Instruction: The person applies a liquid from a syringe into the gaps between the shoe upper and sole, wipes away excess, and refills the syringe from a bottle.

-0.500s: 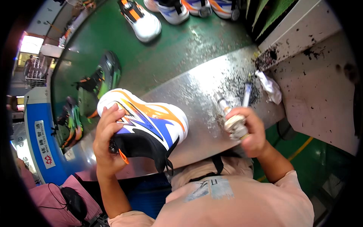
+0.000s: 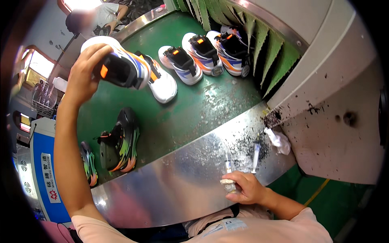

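- Clasped in the left hand (image 2: 86, 69), a multicoloured sport shoe (image 2: 121, 67) is out at long reach over the green belt (image 2: 162, 129), black opening toward us, fingers wrapped over its side.
- Over on the near side, the right hand (image 2: 246, 189) has its fingers closed round a small pale applicator (image 2: 230, 186) – syringe-like, though the hand hides so much that its exact kind is hard to call.
- Close quarters up top! The held shoe overlaps a white shoe (image 2: 163, 86) in view; whether they touch, this angle won't settle. Good handling here means a level sole, a steady wrist and a little daylight between the two.
- Lined up to the right: a first shoe (image 2: 182, 67), a second shoe (image 2: 204, 52) and a third shoe (image 2: 231, 54), just short of the green strip curtain (image 2: 279, 60). A tidy line to match, toes the same way.
- Nearer in, a dark shoe (image 2: 127, 141) sits on the belt (mind that trailing elbow), another dark shoe (image 2: 89, 164) partly behind the forearm.
- Down on the metal ledge (image 2: 162, 194), a loose syringe (image 2: 255, 156) lies among dark specks (image 2: 265, 148), near a crumpled tissue (image 2: 278, 141). Best practice: applicator pointed away from the uppers, loose grip pressure – no stray drips, no grit on white.
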A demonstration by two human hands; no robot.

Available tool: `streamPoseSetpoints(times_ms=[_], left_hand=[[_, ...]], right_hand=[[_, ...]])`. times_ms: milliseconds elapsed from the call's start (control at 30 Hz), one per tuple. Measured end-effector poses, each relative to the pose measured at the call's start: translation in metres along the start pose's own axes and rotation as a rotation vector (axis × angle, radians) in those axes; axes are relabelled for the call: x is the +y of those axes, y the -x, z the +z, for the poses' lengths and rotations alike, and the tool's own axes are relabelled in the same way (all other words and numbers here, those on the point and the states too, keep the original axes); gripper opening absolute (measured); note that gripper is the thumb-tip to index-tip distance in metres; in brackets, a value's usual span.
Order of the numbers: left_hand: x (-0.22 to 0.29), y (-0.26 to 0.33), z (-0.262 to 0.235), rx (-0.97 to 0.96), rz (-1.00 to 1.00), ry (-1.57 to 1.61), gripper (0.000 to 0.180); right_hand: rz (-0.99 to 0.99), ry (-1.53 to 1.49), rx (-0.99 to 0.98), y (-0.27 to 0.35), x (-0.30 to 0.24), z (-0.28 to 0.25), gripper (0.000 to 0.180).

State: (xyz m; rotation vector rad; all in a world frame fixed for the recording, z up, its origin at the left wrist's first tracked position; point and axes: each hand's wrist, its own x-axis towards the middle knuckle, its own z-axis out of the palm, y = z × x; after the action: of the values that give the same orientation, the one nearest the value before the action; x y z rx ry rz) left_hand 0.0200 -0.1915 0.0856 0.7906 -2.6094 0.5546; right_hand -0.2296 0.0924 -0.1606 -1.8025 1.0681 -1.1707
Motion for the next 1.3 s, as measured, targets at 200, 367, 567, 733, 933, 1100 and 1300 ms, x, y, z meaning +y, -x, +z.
streamPoseSetpoints(times_ms=[200, 367, 567, 733, 933, 1100, 1300], left_hand=[[-0.025, 0.014, 0.020, 0.029, -0.463, 0.235, 0.056], [-0.048, 0.013, 0.037, -0.017, -1.145, 0.225, 0.065], [-0.029, 0.009, 0.067, -0.298, -1.127, 0.136, 0.061], [0.022, -0.039, 0.112, -0.377, -1.207, 0.173, 0.068], [0.012, -0.015, 0.074, -0.175, -1.275, 1.074, 0.084], [0.015, 0.071, 0.020, -0.470, -1.104, 0.516, 0.087], [0.052, 0.095, 0.043, -0.500, -1.166, 0.336, 0.068]], right_hand=[[0.054, -0.045, 0.067, 0.032, -0.023, 0.041, 0.049], [0.096, -0.047, 0.131, 0.049, -0.068, 0.050, 0.050], [0.098, -0.061, 0.124, 0.040, -0.081, 0.039, 0.051], [0.096, -0.001, 0.076, 0.056, -0.072, 0.012, 0.052], [0.079, 0.056, 0.065, 0.056, -0.080, -0.016, 0.053], [0.057, 0.054, 0.013, 0.033, -0.051, -0.038, 0.054], [0.137, 0.077, -0.042, -0.014, -0.006, -0.072, 0.053]])
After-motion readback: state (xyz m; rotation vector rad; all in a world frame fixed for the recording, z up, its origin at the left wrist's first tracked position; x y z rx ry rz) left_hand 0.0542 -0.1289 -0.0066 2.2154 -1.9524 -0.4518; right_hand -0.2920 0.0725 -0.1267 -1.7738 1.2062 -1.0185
